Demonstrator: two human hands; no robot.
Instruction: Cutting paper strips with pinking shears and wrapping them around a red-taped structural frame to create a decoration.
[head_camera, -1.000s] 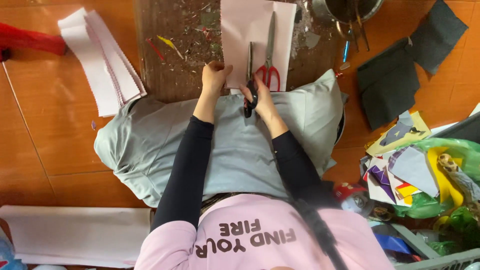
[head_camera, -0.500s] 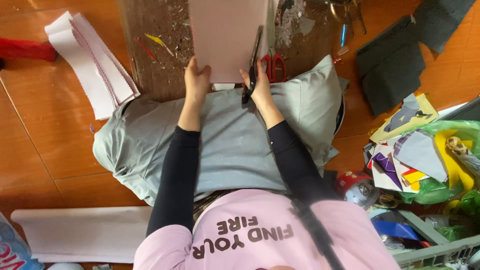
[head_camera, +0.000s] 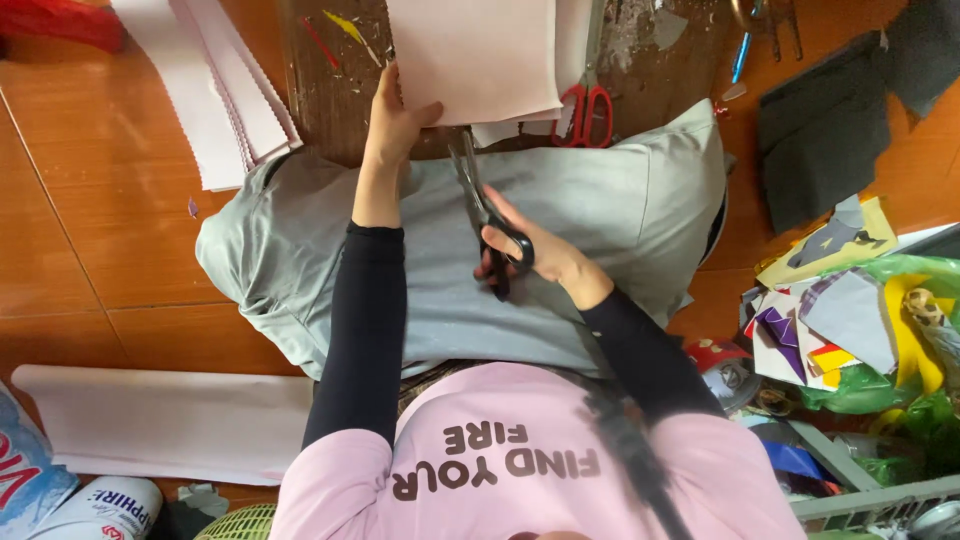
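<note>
My left hand (head_camera: 395, 112) grips the lower left edge of a pale pink sheet (head_camera: 475, 55) that lies on a scratched brown board (head_camera: 330, 95). My right hand (head_camera: 530, 250) holds black-handled scissors (head_camera: 485, 215) over my lap, their blades pointing up toward the sheet's lower edge. A grey cushion (head_camera: 620, 210) lies across my lap under both arms. A second pair of scissors with red handles (head_camera: 588, 110) rests on the board just right of the pink sheet.
A stack of white strips (head_camera: 215, 95) lies at the left on the orange tiled floor. Dark grey fabric pieces (head_camera: 820, 140) sit at the upper right. Coloured scraps and green bags (head_camera: 860, 320) pile at the right. A white roll (head_camera: 150, 420) lies at lower left.
My right hand has pulled the black scissors back from the sheet toward my lap. My left hand has shifted to the sheet's lower left edge. The view has moved closer.
</note>
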